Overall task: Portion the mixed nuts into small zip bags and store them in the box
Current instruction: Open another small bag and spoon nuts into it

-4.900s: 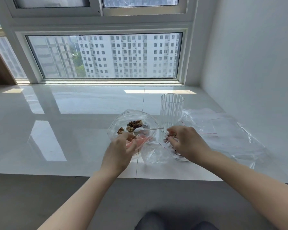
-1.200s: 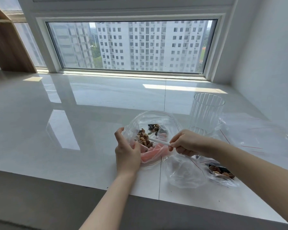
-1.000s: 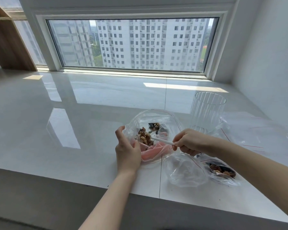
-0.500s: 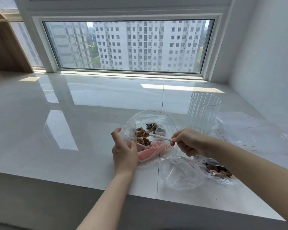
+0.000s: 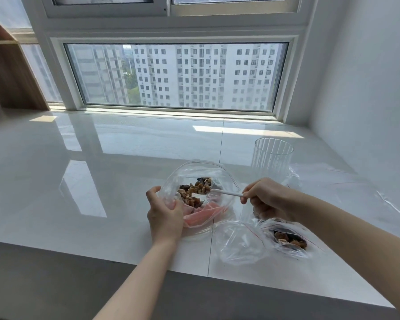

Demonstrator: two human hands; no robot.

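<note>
Left hand [image 5: 165,214] grips the near-left rim of the big clear bag [image 5: 201,172] of mixed nuts [image 5: 194,190]; right hand [image 5: 267,199] pinches a white spoon [image 5: 226,193] dipped into them; small zip bag [image 5: 284,239], partly filled, lies near right; no legible writing.

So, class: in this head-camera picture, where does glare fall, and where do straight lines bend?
Head view: bright window reflections and sun patches glare on the glossy counter; the wide lens tilts the window frame and bows the counter edge; the nuts and both hands look reasonably sharp.
</note>
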